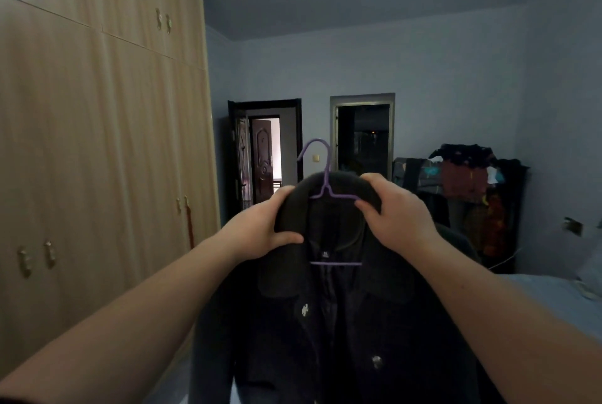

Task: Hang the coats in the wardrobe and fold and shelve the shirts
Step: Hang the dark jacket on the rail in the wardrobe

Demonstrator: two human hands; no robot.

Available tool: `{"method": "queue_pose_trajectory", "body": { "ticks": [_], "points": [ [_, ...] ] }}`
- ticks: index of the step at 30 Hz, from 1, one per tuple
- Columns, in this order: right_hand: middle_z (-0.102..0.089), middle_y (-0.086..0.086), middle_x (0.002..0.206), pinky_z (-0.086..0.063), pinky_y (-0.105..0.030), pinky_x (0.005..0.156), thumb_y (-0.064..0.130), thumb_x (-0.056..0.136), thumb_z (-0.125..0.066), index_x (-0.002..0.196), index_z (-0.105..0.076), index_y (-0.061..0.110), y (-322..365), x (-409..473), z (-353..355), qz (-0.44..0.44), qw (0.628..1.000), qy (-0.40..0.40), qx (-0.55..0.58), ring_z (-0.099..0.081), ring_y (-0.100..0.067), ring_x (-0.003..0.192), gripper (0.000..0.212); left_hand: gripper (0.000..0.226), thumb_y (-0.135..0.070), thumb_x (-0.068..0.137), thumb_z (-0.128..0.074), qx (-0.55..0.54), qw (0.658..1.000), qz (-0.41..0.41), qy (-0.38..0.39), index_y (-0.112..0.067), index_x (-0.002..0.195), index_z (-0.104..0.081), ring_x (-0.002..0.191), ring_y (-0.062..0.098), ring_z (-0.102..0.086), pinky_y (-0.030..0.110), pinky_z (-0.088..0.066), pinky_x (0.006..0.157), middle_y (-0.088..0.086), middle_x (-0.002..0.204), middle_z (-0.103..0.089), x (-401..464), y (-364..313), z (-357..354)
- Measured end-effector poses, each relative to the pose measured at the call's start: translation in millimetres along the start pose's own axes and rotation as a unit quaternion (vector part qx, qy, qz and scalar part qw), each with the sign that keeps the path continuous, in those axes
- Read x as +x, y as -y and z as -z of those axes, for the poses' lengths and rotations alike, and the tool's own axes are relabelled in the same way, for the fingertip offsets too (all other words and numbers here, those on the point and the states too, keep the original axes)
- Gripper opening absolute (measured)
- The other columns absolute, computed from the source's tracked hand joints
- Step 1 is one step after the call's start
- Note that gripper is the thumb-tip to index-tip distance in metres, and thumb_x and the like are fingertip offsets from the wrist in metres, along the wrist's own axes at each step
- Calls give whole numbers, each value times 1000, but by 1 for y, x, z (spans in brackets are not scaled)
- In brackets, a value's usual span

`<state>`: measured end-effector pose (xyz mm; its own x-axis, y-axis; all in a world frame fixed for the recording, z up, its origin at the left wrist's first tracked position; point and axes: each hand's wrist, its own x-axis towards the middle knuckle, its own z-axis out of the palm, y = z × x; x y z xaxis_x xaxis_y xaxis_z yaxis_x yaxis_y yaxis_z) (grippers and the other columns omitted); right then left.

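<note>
A dark coat [338, 315] with pale buttons hangs in front of me on a purple wire hanger [321, 172], whose hook sticks up above the collar. My left hand [264, 227] grips the collar at the left shoulder. My right hand [394, 211] grips the collar at the right shoulder, its thumb by the hanger's arm. The tall wooden wardrobe [97, 149] fills the left side, with all its doors closed.
Two open doorways [265, 156] are in the far wall. A dark rack heaped with clothes [469, 198] stands at the right wall. A bed edge with pale bedding [560, 299] lies at the lower right. Floor shows between wardrobe and bed.
</note>
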<state>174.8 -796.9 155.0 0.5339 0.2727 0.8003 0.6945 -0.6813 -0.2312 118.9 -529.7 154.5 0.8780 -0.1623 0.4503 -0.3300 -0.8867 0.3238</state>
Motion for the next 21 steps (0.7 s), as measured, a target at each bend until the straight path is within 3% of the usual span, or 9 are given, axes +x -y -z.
{"method": "queue_pose_trajectory", "body": {
  "ticks": [2, 5, 7, 10, 12, 16, 21],
  "points": [
    [-58, 14, 116, -50, -36, 87, 40, 94, -57, 138, -40, 38, -3, 0, -1, -5, 999, 32, 32, -59, -13, 103, 48, 72, -47, 82, -71, 11, 998, -13, -54, -48, 138, -25, 108, 17, -62, 40, -52, 92, -8, 121, -63, 7, 4, -4],
    [-37, 14, 146, -42, -39, 105, 42, 97, -51, 150, -17, 49, -16, -5, 11, -22, 976, 159, 144, -46, -11, 127, 63, 59, -43, 86, -69, -21, 996, -30, -82, -49, 133, -36, 105, 15, -64, 42, -53, 92, -9, 117, -66, 16, 11, 0],
    [-30, 19, 153, -38, -40, 111, 40, 97, -52, 149, -8, 57, -27, -10, 23, -17, 964, 217, 151, -40, -9, 134, 70, 55, -40, 86, -70, -31, 994, -40, -96, -50, 131, -41, 103, 12, -64, 39, -54, 92, -12, 114, -66, 20, 15, 5],
    [-46, 12, 146, -44, -45, 107, 40, 95, -55, 147, -4, 60, -35, -10, 32, -23, 965, 247, 82, -50, -12, 127, 76, 54, -36, 85, -73, -41, 991, -44, -118, -48, 130, -46, 102, 8, -63, 35, -53, 93, -14, 111, -66, 29, 17, 18],
    [-55, 9, 136, -49, -44, 100, 40, 94, -56, 148, -8, 53, -32, -4, 28, -12, 978, 208, 21, -57, -16, 119, 73, 55, -36, 84, -74, -39, 991, -43, -121, -46, 131, -48, 102, 8, -62, 34, -52, 93, -14, 111, -65, 34, 15, 27],
    [-64, 4, 114, -48, -35, 70, 47, 95, -50, 145, -25, 35, -21, 21, 13, 31, 993, 29, -110, -66, -20, 93, 58, 56, -47, 84, -69, 32, 987, -30, -156, -48, 132, -40, 102, 19, -63, 41, -53, 88, -10, 114, -65, 45, 8, 48],
    [-66, 3, 103, -39, -34, 59, 52, 95, -47, 128, -37, 29, -5, 79, 24, 46, 988, -53, -140, -66, -26, 88, 41, 57, -54, 86, -63, 142, 965, -50, -214, -40, 133, -35, 105, 26, -64, 40, -51, 83, -3, 118, -66, 56, -7, 97]
  ]
}}
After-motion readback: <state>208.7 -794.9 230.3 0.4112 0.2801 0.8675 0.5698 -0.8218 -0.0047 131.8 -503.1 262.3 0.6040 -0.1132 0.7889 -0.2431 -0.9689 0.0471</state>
